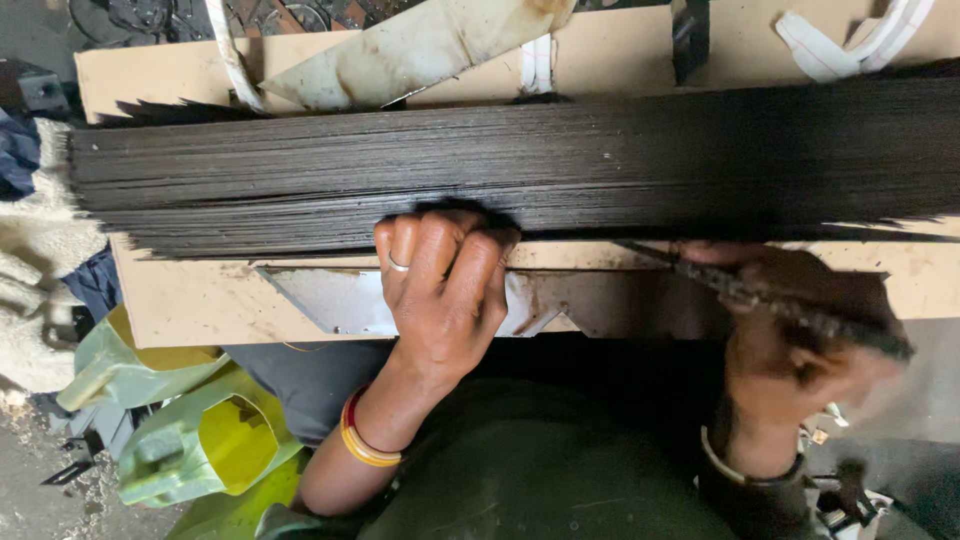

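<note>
A long flat bundle of thin dark sticks (560, 165) lies across a pale cardboard board (200, 300). My left hand (440, 285), with a ring on one finger and red and yellow bangles at the wrist, presses its fingers against the near edge of the bundle. My right hand (800, 340) is blurred and grips a few dark sticks (770, 300) that slant from the bundle's near edge toward the lower right. A light bangle sits on that wrist.
A dirty white curved sheet (410, 50) and white straps (850, 40) lie beyond the bundle. Green and yellow plastic pieces (200, 440) sit at lower left beside pale cloth (30, 260). Dark fabric over my lap (540, 460) fills the lower middle.
</note>
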